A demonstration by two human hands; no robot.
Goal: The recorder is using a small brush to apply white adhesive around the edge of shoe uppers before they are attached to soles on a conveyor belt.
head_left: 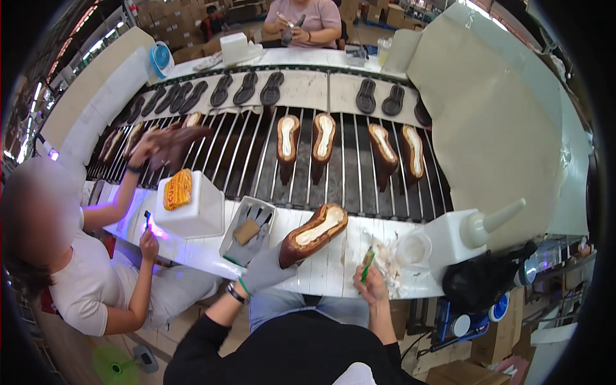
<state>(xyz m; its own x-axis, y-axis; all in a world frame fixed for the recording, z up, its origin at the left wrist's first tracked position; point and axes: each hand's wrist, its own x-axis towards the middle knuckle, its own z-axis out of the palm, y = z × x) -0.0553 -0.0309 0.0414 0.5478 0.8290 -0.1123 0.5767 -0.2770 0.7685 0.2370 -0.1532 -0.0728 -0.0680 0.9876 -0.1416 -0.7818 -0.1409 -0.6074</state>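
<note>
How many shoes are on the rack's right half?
4: first shoe, second shoe near the middle of the rack; third shoe, fourth shoe toward its right end. None look hidden.

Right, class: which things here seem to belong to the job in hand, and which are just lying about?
Likely the job:
brown shoe upper, in the gloved left hand
green-handled tool, in the right hand
racked shoe uppers
dark soles

Apparently lying about:
orange packet on white box
black bag
</note>
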